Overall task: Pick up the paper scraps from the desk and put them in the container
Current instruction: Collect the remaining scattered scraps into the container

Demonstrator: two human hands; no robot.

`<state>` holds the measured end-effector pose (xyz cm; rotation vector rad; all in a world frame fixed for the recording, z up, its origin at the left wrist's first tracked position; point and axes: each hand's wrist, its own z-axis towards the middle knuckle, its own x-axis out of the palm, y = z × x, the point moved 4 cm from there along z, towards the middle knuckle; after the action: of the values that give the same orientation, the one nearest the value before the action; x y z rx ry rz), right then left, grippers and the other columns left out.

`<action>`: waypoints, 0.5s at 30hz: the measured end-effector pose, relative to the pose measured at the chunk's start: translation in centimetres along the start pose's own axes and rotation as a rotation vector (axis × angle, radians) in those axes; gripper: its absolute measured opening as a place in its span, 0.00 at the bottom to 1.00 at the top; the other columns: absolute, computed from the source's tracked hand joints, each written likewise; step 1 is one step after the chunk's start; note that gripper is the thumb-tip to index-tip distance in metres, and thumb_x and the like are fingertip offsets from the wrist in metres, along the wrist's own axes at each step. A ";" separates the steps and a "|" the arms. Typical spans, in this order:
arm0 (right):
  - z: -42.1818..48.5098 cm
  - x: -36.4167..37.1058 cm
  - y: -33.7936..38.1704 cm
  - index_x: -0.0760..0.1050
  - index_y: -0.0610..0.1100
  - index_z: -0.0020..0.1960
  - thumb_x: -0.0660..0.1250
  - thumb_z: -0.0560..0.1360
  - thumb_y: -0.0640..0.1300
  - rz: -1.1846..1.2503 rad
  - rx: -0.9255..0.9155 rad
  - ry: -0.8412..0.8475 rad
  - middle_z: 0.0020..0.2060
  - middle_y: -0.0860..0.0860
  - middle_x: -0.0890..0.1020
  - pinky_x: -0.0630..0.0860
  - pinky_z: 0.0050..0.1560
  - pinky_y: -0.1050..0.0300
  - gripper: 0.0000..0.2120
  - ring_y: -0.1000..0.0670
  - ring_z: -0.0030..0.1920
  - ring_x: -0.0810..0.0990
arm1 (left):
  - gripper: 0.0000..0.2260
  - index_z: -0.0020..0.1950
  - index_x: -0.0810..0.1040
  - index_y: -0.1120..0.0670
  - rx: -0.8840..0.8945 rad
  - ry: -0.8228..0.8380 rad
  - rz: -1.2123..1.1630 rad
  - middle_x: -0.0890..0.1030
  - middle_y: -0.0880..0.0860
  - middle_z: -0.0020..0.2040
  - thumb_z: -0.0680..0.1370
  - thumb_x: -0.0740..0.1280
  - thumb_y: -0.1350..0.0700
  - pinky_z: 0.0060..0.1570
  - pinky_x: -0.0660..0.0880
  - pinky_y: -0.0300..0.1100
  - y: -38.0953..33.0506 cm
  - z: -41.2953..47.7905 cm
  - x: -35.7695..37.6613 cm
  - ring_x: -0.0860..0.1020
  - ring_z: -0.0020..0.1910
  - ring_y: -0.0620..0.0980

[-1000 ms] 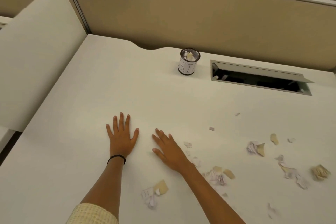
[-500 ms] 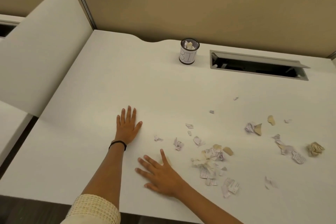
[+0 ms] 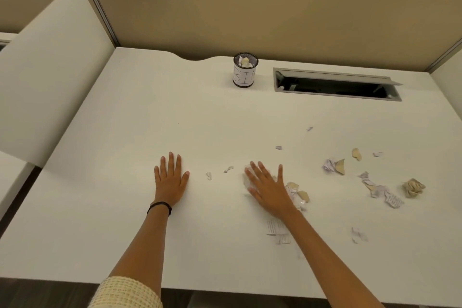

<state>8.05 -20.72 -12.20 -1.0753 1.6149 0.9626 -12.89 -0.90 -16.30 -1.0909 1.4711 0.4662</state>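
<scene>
My left grip (image 3: 171, 181) lies flat, palm down, on the surface (image 3: 150, 120), holding nothing; my right grip (image 3: 268, 189), splayed and uncurled, presses flat on paper scraps (image 3: 295, 194); the mesh bin (image 3: 245, 72) stands well apart behind

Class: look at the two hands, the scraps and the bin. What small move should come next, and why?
Probably curl the right hand round the scraps beneath it. It lies flat, fingers spread, on a cluster; neither hand holds anything, and the bin stands at the back of the desk. The left hand rests on bare desk.
</scene>
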 end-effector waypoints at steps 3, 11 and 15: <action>-2.0 -1.3 -3.0 0.48 0.52 0.76 0.51 0.81 0.52 0.185 0.057 -0.157 0.76 0.54 0.45 0.36 0.74 0.41 0.25 0.52 0.77 0.42 | 0.27 0.77 0.42 0.55 -0.014 -0.042 0.002 0.42 0.55 0.78 0.82 0.50 0.49 0.74 0.38 0.54 -0.3 -0.2 0.0 0.40 0.76 0.56; -11.0 -1.4 -11.5 0.75 0.45 0.58 0.67 0.75 0.45 0.583 0.519 -0.351 0.56 0.50 0.77 0.76 0.50 0.55 0.12 0.48 0.53 0.80 | 0.33 0.76 0.55 0.58 -0.059 -0.148 -0.020 0.54 0.60 0.77 0.75 0.40 0.42 0.72 0.48 0.60 -3.1 -1.8 0.2 0.53 0.75 0.63; -13.7 -0.3 -12.3 0.71 0.50 0.63 0.70 0.71 0.55 0.568 0.608 -0.009 0.55 0.51 0.75 0.75 0.48 0.57 0.22 0.54 0.45 0.77 | 0.33 0.76 0.56 0.56 0.001 -0.135 0.005 0.55 0.60 0.77 0.75 0.39 0.41 0.72 0.47 0.60 -2.4 -0.1 -0.1 0.54 0.76 0.60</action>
<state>15.97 -37.20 -9.79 -0.1957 2.0671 0.7302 -10.98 -2.06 -15.48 -1.0352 1.3554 0.5323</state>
